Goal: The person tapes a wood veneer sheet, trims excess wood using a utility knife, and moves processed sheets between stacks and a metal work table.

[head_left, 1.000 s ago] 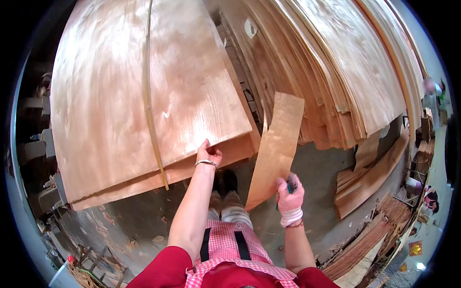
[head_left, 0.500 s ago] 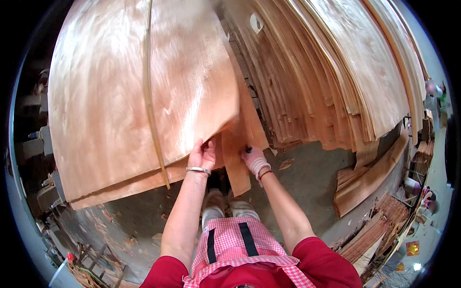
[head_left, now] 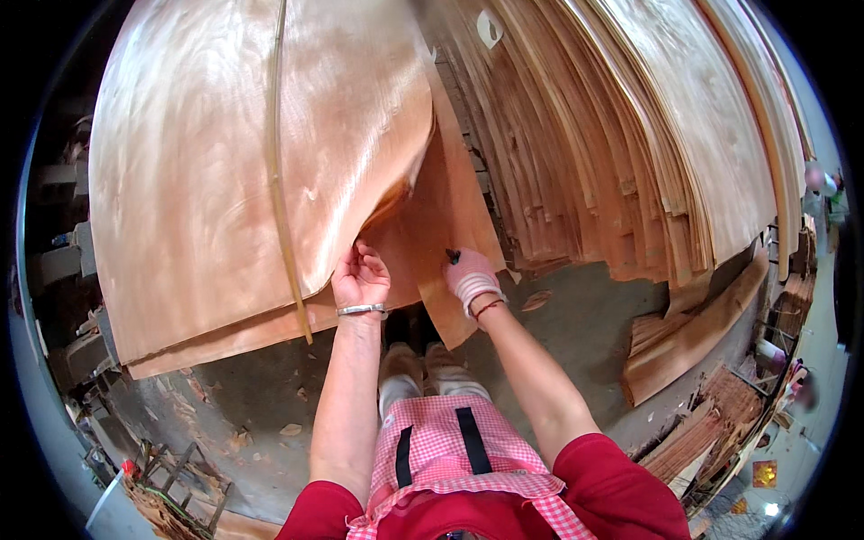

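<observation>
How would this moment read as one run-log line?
Bare left hand: holding curled edge, glossy tan wood-veneer sheet | pink-and-white gloved right hand: holding small dark object, over narrow brown wood-veneer strip

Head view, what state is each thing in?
Top veneer sheet: right front corner lifted, bent.
Narrow wooden strip: lying front-to-back on that sheet.
Veneer piece: front end overhanging the lower sheet.
Left hand: bare, holding the lifted edge.
Right hand: gloved, gripping a small dark tool.
Neighbouring veneer stack: layered, edges uneven.
</observation>
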Motion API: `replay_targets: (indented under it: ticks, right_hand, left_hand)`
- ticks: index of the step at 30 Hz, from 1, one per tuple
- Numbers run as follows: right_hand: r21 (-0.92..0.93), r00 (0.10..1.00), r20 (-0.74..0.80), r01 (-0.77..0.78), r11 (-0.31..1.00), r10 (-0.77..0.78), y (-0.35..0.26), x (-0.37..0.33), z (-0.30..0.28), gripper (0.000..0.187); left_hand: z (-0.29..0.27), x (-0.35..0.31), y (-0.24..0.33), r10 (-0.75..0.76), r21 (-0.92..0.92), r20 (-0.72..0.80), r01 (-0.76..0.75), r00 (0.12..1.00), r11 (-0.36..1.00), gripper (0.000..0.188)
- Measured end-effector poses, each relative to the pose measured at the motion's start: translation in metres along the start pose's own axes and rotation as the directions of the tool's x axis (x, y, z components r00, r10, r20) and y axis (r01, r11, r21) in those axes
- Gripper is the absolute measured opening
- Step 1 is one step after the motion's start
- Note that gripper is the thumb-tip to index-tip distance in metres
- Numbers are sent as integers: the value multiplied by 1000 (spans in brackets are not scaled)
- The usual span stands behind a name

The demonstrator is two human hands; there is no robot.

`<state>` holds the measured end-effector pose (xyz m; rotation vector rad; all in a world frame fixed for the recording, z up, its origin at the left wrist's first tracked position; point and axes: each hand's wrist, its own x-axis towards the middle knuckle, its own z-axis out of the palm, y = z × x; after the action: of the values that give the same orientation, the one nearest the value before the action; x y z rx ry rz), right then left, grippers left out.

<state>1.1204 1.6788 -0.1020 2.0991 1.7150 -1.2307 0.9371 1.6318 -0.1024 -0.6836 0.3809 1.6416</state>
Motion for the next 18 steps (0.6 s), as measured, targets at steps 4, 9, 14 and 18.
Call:
replay_targets:
  ticks: [4,9,14,18]
  right_hand:
    - [48,998,48,41,998,-43,1,11,-2,38]
    - [581,963,55,-246,776,264,16,-54,-32,41]
    - [159,951,-242,-154,975,190,66,-104,-21,39]
    - [-117,999,31,-23,993,27,23,-125,24,32]
  left_hand:
    - [-17,-19,-5,-291,561,-119,306,949,769,17]
    - [-96,-99,20,-229,521,-444,457,866,721,22]
    - [-169,-193,85,12,488,-586,342,810,803,17]
    - [-217,-256,136,91,538,-627,345,774,770,13]
